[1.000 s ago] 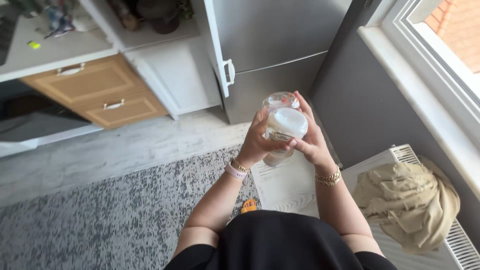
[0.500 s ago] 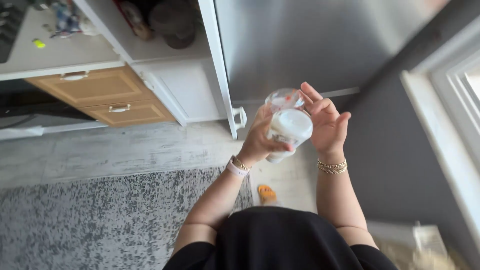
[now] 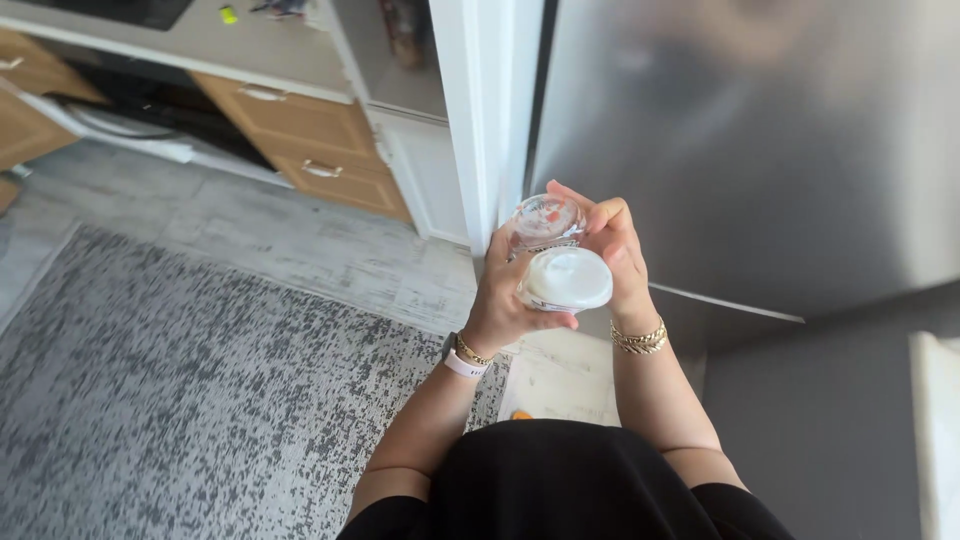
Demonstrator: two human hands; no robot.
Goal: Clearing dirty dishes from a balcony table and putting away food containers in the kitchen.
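Observation:
Both my hands hold two containers in front of my chest. A white-lidded jar (image 3: 565, 279) lies nearest me, and a clear glass jar (image 3: 543, 221) with a patterned lid sits just behind it. My left hand (image 3: 500, 300) wraps them from the left, thumb under the white lid. From the right, my right hand (image 3: 615, 250) cups them with its fingers curled over the clear jar. Each wrist wears a gold bracelet, and the left wrist also carries a pink band.
A tall stainless steel fridge (image 3: 760, 150) stands right ahead, with a white cabinet panel (image 3: 485, 110) at its left. Wooden drawers (image 3: 320, 150) and a counter lie at the far left. A grey speckled rug (image 3: 180, 390) covers the floor on my left.
The view has swung left and closer to the fridge. My right hand, open beside the jars half a second ago, has closed back onto them. The window and radiator have left the frame.

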